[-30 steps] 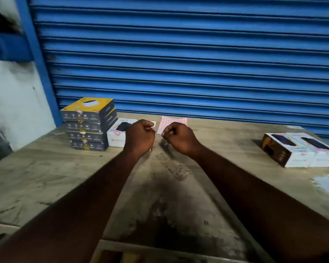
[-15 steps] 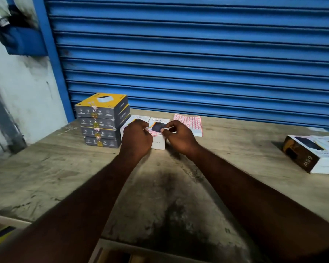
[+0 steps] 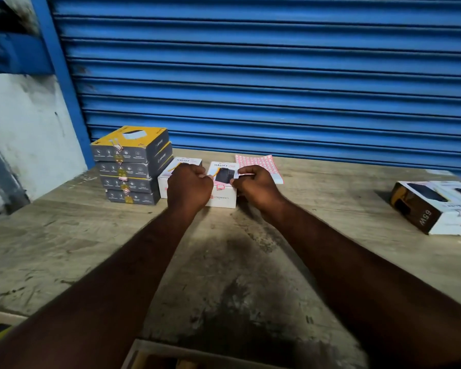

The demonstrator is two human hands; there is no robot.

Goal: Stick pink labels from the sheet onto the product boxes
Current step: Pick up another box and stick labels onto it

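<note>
A white product box (image 3: pixel 224 198) printed "HALLEY" stands on the table between my two hands, with one pink label (image 3: pixel 220 186) stuck on its top near the front edge. My right hand (image 3: pixel 256 186) pinches a small pink label (image 3: pixel 244 173) at the box's right top edge. My left hand (image 3: pixel 189 185), fingers curled, holds the box's left edge. A second white box (image 3: pixel 183 164) sits just behind my left hand, partly hidden. The pink label sheet (image 3: pixel 261 163) lies flat behind my right hand.
A stack of several grey-and-yellow boxes (image 3: pixel 129 166) stands at the left, pink labels on their fronts. Two white boxes (image 3: pixel 437 211) lie at the far right. A blue roller shutter (image 3: pixel 250 75) closes the table's far side. The wooden table (image 3: pixel 224 262) has an edge near me.
My hands were together in the air one second ago. They have since parted and come down onto the white box, one at each side.
</note>
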